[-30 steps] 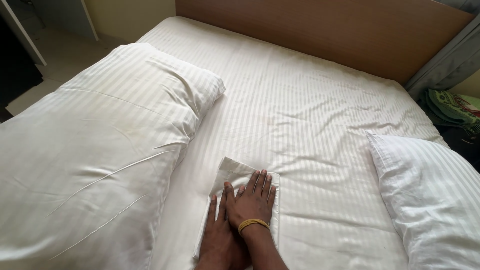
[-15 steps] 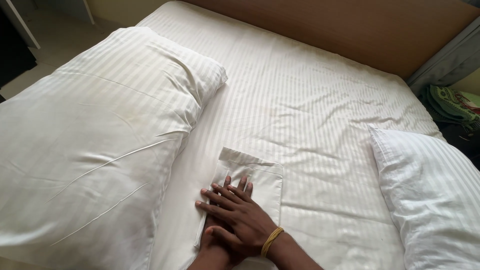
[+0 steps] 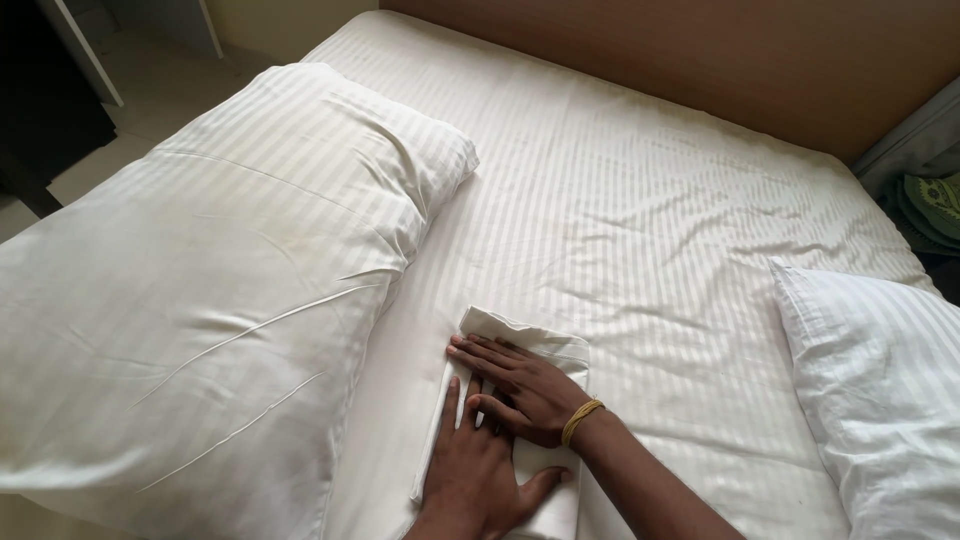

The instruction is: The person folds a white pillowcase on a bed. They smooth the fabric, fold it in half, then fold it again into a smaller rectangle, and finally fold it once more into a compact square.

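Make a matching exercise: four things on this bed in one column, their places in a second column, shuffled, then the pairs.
1. big pillow
2. small pillow
3. folded cloth
4. headboard

A. under both hands
B. far end of the bed
C. left side of the bed
D. right edge of the bed

Pairs: 1-C, 2-D, 3-A, 4-B. The right hand lies partly over the left hand on the cloth.

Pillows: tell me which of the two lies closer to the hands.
The big pillow on the left side of the bed: its edge runs right beside the left hand and right hand. The other pillow lies apart, at the right edge.
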